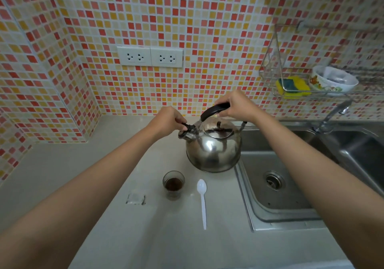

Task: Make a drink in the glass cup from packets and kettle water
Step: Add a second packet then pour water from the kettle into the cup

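A person at a kitchen counter (pixel 108 164) readies a steel kettle (pixel 214 146) for pouring, both hands on it. The right hand (pixel 236 104) is wrapped shut around the black kettle handle (pixel 214 109) at its right end; the left hand (pixel 168 119) pinches the black spout cap (pixel 188 127) w/ fingertips closed on its tab. The kettle sits on the counter at the far side, right against the sink edge, spout pointing left.

Near the kettle, toward the camera, stands the glass cup (pixel 173 183), upright, w/ dark powder or granules at the bottom and no water visible yet. Just right of it lies a white plastic spoon (pixel 202 200), bowl end far, handle near. Left of the cup lies a small clear packet (pixel 136 198), flat on the counter, apparently torn and empty.

Step in hand, by the look of it: opening the spout before pouring. Contents seem to be in the cup already, so water is next. That calls for lifting the kettle by the handle, bringing the spout over the cup, approx. straight toward the camera, and tipping slowly; the cup is narrow and light, so a splash or knock is a risk. Stirring w/ the spoon would follow.

Hard to make out: whether the cap is lifted or down, how much water the kettle holds, whether it's hot, and any print on the packet. The sink (pixel 276 185) is cut off at right.
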